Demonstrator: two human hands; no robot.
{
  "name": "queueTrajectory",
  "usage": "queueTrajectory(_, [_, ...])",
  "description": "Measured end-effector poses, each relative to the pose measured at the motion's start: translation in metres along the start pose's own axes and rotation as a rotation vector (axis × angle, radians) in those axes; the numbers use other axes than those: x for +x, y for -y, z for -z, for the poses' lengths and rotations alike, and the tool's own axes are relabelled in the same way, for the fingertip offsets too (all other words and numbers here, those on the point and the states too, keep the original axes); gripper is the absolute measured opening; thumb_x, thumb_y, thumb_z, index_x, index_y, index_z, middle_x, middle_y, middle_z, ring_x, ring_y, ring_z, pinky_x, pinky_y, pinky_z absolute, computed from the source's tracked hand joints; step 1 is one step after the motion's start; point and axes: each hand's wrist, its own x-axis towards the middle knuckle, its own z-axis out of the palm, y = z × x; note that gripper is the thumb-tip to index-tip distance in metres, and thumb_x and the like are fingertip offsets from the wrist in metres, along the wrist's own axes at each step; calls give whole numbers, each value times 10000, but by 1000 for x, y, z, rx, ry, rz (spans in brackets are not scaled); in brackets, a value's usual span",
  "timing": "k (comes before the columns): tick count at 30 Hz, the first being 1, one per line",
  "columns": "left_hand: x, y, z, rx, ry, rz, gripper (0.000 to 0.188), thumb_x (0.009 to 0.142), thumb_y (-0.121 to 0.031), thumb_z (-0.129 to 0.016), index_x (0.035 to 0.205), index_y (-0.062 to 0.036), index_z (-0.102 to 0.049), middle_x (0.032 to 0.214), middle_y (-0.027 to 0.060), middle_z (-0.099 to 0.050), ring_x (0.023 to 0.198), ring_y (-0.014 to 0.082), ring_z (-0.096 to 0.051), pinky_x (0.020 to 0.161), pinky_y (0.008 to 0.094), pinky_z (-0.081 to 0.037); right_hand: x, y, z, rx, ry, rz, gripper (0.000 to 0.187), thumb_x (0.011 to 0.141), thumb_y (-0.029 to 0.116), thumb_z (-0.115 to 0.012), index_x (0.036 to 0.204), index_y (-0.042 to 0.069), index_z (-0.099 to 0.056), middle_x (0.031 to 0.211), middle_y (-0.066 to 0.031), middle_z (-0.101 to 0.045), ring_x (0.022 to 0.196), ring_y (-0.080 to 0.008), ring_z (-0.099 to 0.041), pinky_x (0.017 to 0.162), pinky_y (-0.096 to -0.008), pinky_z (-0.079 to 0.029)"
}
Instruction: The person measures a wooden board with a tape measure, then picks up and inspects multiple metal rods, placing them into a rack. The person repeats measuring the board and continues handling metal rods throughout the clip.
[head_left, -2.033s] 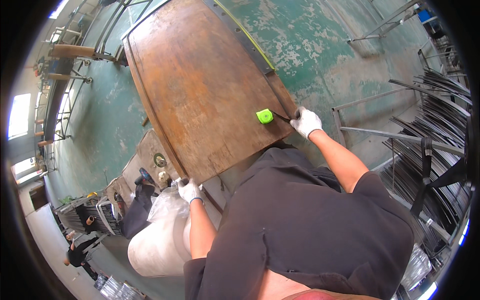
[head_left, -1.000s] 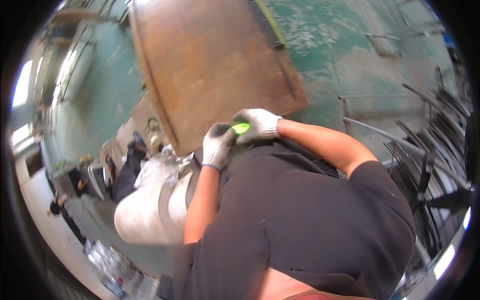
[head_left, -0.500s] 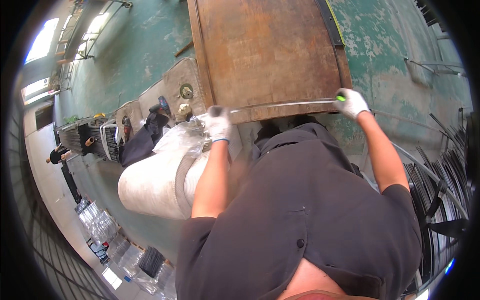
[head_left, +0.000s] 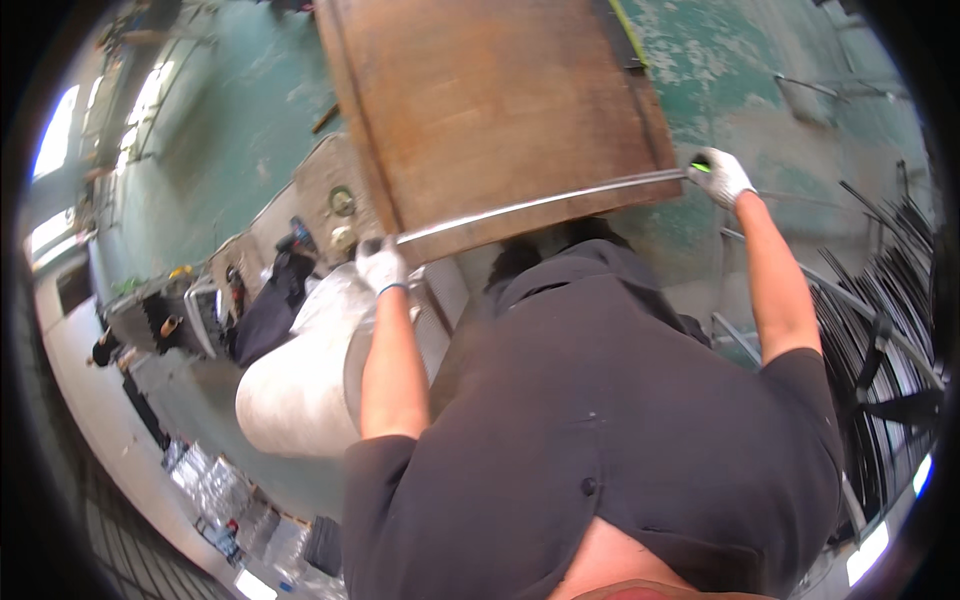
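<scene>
A silver tape measure (head_left: 540, 208) is stretched across the near end of a large brown wooden board (head_left: 500, 110), slightly slanted. At the board's near left corner, my left hand (head_left: 382, 268), in a white glove, is closed on one end of the tape. Just past the right edge, my gloved right hand (head_left: 725, 178) grips the other end, with a dark and bright green part of it showing between the fingers. The board's surface is worn and stained. A dark strip with a yellow-green edge (head_left: 632, 45) lies along its far right side.
Left of me lies a thick pale roll (head_left: 290, 400), with clear plastic and dark cloth (head_left: 275, 305) beside it. A power drill (head_left: 300, 235) and a round disc (head_left: 342, 200) rest on a beige covering. Black rods (head_left: 885, 300) fill a metal rack at the right.
My left hand has moved left and slightly down, and my right hand slightly right and up, so more tape shows between them. The view has turned, and the board appears shifted left and tilted.
</scene>
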Motion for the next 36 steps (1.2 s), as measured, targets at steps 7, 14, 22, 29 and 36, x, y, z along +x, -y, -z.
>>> queueTrajectory(7, [6,11,-5,-312,-9,173,90,944,1,-758,993,-21,-686,892,62,-706,709,167,-639,658,324,-535,26,-12,-12,-90,21,-31,414,893,343,-732,1204,73,-762,1192,-259,-753,1127,-439,-718,977,-495,-571])
queueTrajectory(14, [-5,-14,-7,-193,89,192,77,945,-10,-756,988,-11,-692,846,57,-699,704,169,-640,669,325,-536,29,9,14,-94,117,-93,399,905,327,-687,1207,80,-771,1214,-247,-754,1146,-427,-717,994,-482,-568])
queueTrajectory(22, [0,-9,-13,32,80,48,94,903,-36,-799,965,-8,-734,876,75,-745,750,187,-668,717,337,-553,40,13,17,-100,201,-125,432,903,338,-690,1233,72,-775,1250,-250,-744,1186,-410,-711,1024,-463,-558])
queueTrajectory(29, [4,1,-17,-6,75,69,111,894,-58,-812,965,-15,-738,885,75,-751,779,196,-676,745,345,-556,46,14,6,-58,160,-67,486,902,353,-696,1296,77,-761,1273,-254,-735,1213,-417,-699,1051,-462,-548])
queueTrajectory(36, [-7,-25,-12,-35,15,123,105,924,-91,-769,982,-12,-733,918,93,-761,808,218,-683,784,364,-554,43,24,12,-72,186,-107,430,881,347,-776,1182,39,-780,1193,-259,-757,1145,-417,-725,997,-477,-569])
